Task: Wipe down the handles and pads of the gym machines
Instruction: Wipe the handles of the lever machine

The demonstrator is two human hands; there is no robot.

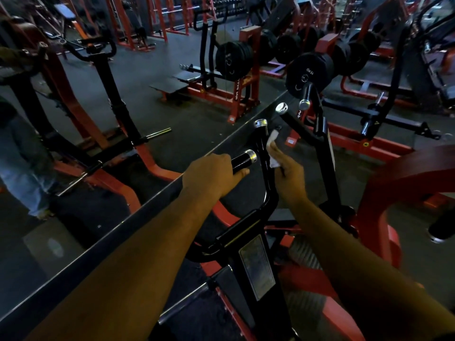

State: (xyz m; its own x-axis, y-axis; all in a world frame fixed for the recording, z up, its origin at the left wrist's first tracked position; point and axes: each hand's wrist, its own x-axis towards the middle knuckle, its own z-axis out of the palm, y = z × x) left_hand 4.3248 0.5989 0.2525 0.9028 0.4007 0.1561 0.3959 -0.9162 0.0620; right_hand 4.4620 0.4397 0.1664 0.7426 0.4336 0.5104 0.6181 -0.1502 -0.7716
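A large wall mirror (73,242) runs along the left, its dark lower frame cutting diagonally across the floor; it reflects red and black machine frames and a standing person's jeans-clad legs (22,166) at its far left edge. Beyond the mirror's far end stands a red plate rack (246,77) loaded with black weight plates (232,60), and to the right of that rack more black plates (307,73) hang on a chrome-tipped peg. Grey rubber flooring (406,217) lies right of the mirror.
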